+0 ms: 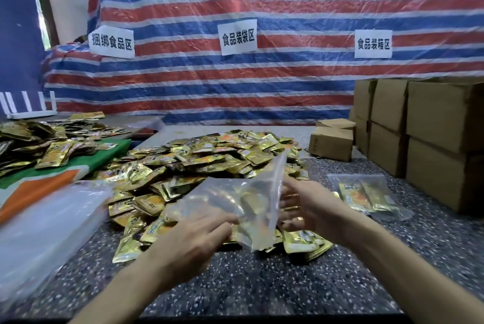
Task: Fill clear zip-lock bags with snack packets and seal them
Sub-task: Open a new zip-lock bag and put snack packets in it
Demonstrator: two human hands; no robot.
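Observation:
A clear zip-lock bag [235,200] hangs over a big heap of gold snack packets [209,161] on the speckled table. My left hand [193,240] pinches the bag's lower left edge. My right hand [306,206] is at the bag's right side, its fingers curled behind or inside the plastic, with gold packets showing there; motion blur hides what exactly it holds. A filled zip-lock bag [366,195] with gold packets lies flat on the table to the right.
A stack of empty clear bags [44,224] lies at the near left. Another pile of gold packets [39,145] sits on a green and orange sheet at the far left. Cardboard boxes [432,124] stand at the right. A striped tarp with paper signs hangs behind.

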